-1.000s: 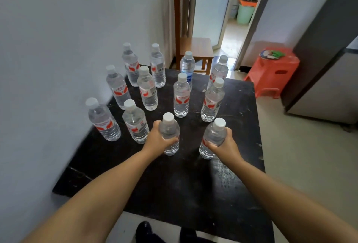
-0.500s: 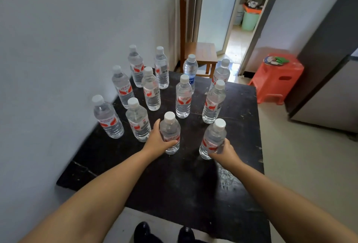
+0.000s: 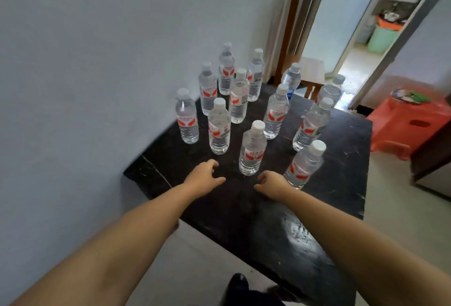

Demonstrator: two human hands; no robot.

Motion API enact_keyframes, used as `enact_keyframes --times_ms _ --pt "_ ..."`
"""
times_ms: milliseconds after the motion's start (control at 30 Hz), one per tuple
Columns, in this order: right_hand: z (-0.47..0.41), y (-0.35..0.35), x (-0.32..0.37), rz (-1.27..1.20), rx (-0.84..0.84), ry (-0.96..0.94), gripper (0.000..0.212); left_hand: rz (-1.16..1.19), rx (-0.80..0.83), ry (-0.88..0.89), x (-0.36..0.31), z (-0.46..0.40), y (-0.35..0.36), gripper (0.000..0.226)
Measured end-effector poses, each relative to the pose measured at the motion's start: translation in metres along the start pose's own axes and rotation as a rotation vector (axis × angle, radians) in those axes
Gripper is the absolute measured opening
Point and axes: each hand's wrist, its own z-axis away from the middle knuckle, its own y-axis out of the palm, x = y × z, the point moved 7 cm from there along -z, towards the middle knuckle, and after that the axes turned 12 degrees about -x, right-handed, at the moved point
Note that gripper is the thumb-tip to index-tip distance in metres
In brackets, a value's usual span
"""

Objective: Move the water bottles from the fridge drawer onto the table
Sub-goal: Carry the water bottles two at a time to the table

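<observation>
Both hands are empty: the left hand (image 3: 203,178) and the right hand (image 3: 272,182) hover over the table (image 3: 244,220) with fingers loosely curled, holding nothing. The water bottles stand upright on the far half of the table, twelve in count. The nearest bottle (image 3: 252,152) stands between and just beyond the two hands; another bottle (image 3: 303,165) stands just beside the right hand. Risk: the bottles are tall, narrow and closely grouped, so a wrist or forearm brushing one is likely to tip it into its neighbours. The bottle beside the right hand is the most exposed. A further bottle (image 3: 329,90) stands at the far right edge and could go over the side if the row is disturbed. The tabletop is black, scuffed and glossy in patches, and stands against a pale wall (image 3: 97,61). Beyond it are a wooden chair (image 3: 310,71), an orange stool (image 3: 410,120) and an open doorway (image 3: 361,24). The fridge drawer cannot be identified in this view.
</observation>
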Motion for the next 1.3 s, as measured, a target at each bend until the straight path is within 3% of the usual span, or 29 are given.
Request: enact_keyframes --times_ms 200,433,767,1033,1300 --pt "0.027 0.043 0.108 0.058 0.071 -0.235 0.04 -0.009 -0.144 -0.145 0.091 0.062 -0.074 0.052" --pt "0.108 0.115 0.259 0.125 0.167 -0.616 0.036 0.009 -0.376 -0.46 0.226 0.189 -0.172 0.052" --pt "0.247 0.199 0.412 0.288 0.284 -1.073 0.04 0.02 -0.72 -0.747 0.315 0.372 -0.24 0.056" --pt "0.387 0.268 0.474 0.331 0.477 -1.494 0.041 0.177 -0.967 -1.168 0.347 0.543 -0.215 0.049" --pt "0.533 0.324 0.44 0.419 0.773 -1.872 0.042 0.258 -1.215 -1.627 0.29 0.675 -0.117 0.05"
